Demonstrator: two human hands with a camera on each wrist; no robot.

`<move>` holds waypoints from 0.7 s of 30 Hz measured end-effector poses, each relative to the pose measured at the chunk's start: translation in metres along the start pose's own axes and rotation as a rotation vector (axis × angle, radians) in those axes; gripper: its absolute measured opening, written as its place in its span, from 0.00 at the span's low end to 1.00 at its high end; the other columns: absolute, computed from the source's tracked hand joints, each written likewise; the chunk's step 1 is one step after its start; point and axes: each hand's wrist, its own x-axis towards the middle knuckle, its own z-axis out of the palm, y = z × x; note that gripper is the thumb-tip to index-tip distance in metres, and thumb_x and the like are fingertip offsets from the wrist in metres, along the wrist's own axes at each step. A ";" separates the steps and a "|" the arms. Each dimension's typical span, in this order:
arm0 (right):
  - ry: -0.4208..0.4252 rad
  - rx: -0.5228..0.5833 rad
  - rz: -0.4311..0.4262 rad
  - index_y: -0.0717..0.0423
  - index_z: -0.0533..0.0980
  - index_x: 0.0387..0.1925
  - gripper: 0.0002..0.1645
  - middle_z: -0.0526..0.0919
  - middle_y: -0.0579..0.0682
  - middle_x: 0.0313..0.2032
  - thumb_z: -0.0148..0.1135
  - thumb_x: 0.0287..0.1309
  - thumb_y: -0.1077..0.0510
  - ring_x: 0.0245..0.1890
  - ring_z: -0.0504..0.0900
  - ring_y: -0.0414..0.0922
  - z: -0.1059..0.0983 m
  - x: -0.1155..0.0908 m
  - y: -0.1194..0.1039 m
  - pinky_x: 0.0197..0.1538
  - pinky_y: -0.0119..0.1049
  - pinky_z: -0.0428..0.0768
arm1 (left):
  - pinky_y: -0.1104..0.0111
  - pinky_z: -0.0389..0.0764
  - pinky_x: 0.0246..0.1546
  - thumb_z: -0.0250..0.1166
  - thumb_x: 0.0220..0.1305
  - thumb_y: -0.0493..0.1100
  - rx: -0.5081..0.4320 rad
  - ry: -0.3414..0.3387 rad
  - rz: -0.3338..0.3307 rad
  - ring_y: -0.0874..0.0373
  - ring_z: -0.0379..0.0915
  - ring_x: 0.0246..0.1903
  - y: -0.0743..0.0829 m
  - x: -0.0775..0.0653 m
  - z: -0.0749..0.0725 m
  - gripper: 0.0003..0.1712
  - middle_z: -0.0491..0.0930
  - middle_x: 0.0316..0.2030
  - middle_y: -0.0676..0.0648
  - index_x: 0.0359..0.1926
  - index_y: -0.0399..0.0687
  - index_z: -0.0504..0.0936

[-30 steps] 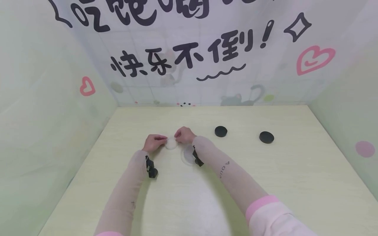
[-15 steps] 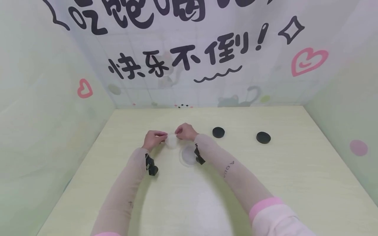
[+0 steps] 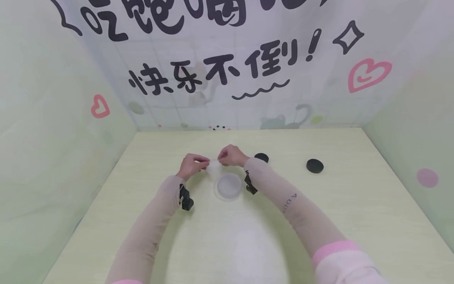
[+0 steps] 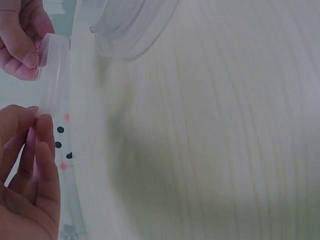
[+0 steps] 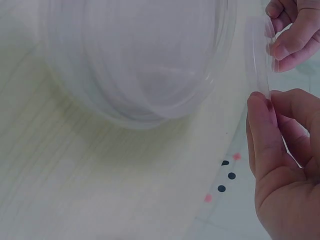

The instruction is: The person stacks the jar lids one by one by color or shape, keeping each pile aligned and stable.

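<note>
A small round translucent plastic lid [image 3: 214, 169] is held up on edge between both hands, as the wrist views show. My left hand [image 3: 191, 165] pinches one side of its rim between thumb and fingers. On the opposite side, thumb and fingertips of my right hand [image 3: 232, 156] grip the rim. Just nearer to me than the lid, a clear round plastic container [image 3: 228, 186] rests on the table. The right wrist view shows this container [image 5: 140, 60] up close, with overlapping round rims.
One black round disc [image 3: 261, 157] lies behind the right wrist, partly covered by the sleeve. Another black disc [image 3: 315, 166] lies farther right on the pale wooden table [image 3: 354, 221]. A printed cloth wall [image 3: 198, 110] borders the table's back edge.
Both hands have moved to the right with the lid, which has gone from lying nearly flat to standing tilted. The right forearm now uncovers the clear container and partly covers the nearer black disc.
</note>
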 end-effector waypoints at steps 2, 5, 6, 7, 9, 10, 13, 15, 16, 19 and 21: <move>-0.008 0.002 0.005 0.64 0.77 0.38 0.09 0.81 0.55 0.33 0.58 0.52 0.65 0.30 0.79 0.43 -0.003 -0.003 0.002 0.34 0.28 0.78 | 0.67 0.77 0.35 0.64 0.54 0.42 0.004 -0.015 0.006 0.57 0.77 0.31 0.003 0.000 0.003 0.13 0.80 0.37 0.44 0.41 0.43 0.82; -0.017 -0.003 0.002 0.65 0.77 0.38 0.10 0.81 0.56 0.33 0.58 0.52 0.65 0.30 0.79 0.43 -0.008 -0.007 0.005 0.34 0.28 0.78 | 0.66 0.77 0.36 0.64 0.54 0.42 -0.002 -0.034 0.005 0.57 0.77 0.31 0.007 0.000 0.007 0.13 0.79 0.38 0.45 0.41 0.43 0.82; -0.019 -0.003 0.001 0.65 0.77 0.37 0.09 0.81 0.56 0.33 0.58 0.52 0.65 0.30 0.79 0.43 -0.009 -0.008 0.007 0.34 0.29 0.78 | 0.65 0.77 0.36 0.64 0.54 0.42 -0.002 -0.041 0.005 0.57 0.77 0.31 0.009 0.000 0.008 0.13 0.79 0.38 0.45 0.41 0.43 0.82; -0.022 -0.003 -0.002 0.65 0.77 0.37 0.09 0.81 0.56 0.33 0.58 0.52 0.65 0.30 0.79 0.43 -0.010 -0.009 0.008 0.34 0.29 0.78 | 0.65 0.77 0.36 0.64 0.54 0.42 -0.002 -0.051 0.005 0.57 0.77 0.30 0.010 0.000 0.009 0.13 0.80 0.37 0.44 0.41 0.43 0.82; -0.031 -0.002 -0.006 0.66 0.77 0.37 0.09 0.81 0.56 0.32 0.58 0.52 0.66 0.29 0.79 0.43 -0.011 -0.012 0.011 0.34 0.29 0.78 | 0.65 0.77 0.35 0.64 0.54 0.41 -0.004 -0.069 0.008 0.57 0.78 0.30 0.013 -0.001 0.012 0.12 0.80 0.37 0.45 0.40 0.43 0.82; -0.035 -0.004 -0.005 0.66 0.77 0.36 0.09 0.81 0.56 0.32 0.58 0.52 0.66 0.29 0.79 0.42 -0.012 -0.014 0.012 0.34 0.29 0.78 | 0.65 0.77 0.34 0.64 0.54 0.41 -0.001 -0.080 0.011 0.58 0.78 0.29 0.013 -0.001 0.013 0.12 0.80 0.37 0.45 0.40 0.43 0.82; -0.046 -0.013 -0.012 0.67 0.77 0.36 0.09 0.81 0.55 0.30 0.58 0.52 0.66 0.27 0.79 0.42 -0.013 -0.018 0.015 0.33 0.29 0.78 | 0.65 0.77 0.33 0.64 0.53 0.41 0.000 -0.114 0.010 0.59 0.78 0.28 0.014 0.001 0.015 0.12 0.80 0.37 0.46 0.39 0.43 0.82; -0.053 -0.012 -0.017 0.67 0.77 0.36 0.09 0.81 0.55 0.30 0.58 0.52 0.66 0.27 0.79 0.42 -0.015 -0.020 0.017 0.33 0.29 0.78 | 0.66 0.77 0.32 0.64 0.53 0.41 0.004 -0.128 0.008 0.59 0.78 0.28 0.014 0.002 0.017 0.11 0.80 0.37 0.46 0.39 0.43 0.83; -0.056 -0.012 -0.019 0.68 0.77 0.36 0.09 0.81 0.55 0.30 0.58 0.52 0.66 0.27 0.79 0.42 -0.015 -0.021 0.018 0.33 0.30 0.78 | 0.66 0.77 0.32 0.64 0.53 0.41 0.005 -0.134 0.007 0.59 0.78 0.28 0.014 0.002 0.018 0.11 0.80 0.37 0.46 0.39 0.43 0.83; -0.065 -0.008 -0.023 0.68 0.77 0.36 0.09 0.81 0.55 0.30 0.58 0.51 0.67 0.27 0.79 0.42 -0.017 -0.024 0.021 0.33 0.30 0.78 | 0.68 0.76 0.31 0.64 0.53 0.41 0.011 -0.145 0.009 0.59 0.78 0.28 0.017 0.001 0.021 0.11 0.80 0.37 0.46 0.38 0.43 0.83; -0.071 -0.013 -0.024 0.67 0.77 0.35 0.08 0.81 0.55 0.29 0.58 0.51 0.67 0.28 0.79 0.42 -0.018 -0.027 0.024 0.33 0.30 0.78 | 0.68 0.76 0.30 0.64 0.53 0.41 0.015 -0.158 0.016 0.59 0.78 0.29 0.019 -0.001 0.023 0.11 0.80 0.37 0.46 0.38 0.43 0.83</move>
